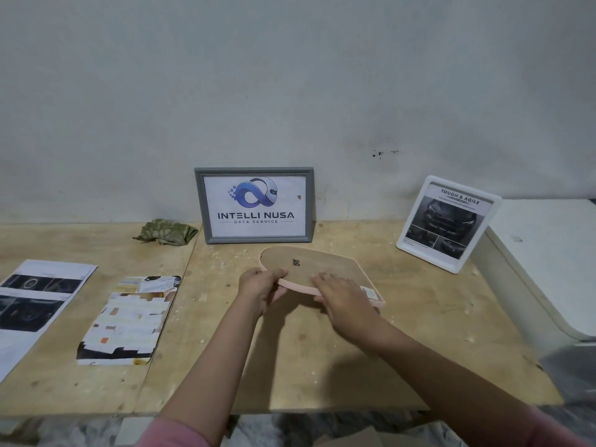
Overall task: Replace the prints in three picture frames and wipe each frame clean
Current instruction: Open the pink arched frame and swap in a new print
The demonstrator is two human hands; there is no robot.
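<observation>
While two frames already stand beyond your hands with prints in them, the grey frame (254, 205) and the white frame (448, 223), the pink frame (322, 275) looks like the one left. It lies face down on the table (403, 333), long axis running from far-left to near-right. Your left hand (263, 285) grips its left edge; your right hand (343, 296) presses flat on the backing. The cloth (166, 232) waits off left.

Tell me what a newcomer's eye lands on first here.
The grey frame with the Intelli Nusa logo print, upright against the wall at centre. Just in front, the left hand and right hand hold a pink frame face down. A white frame stands right.
</observation>
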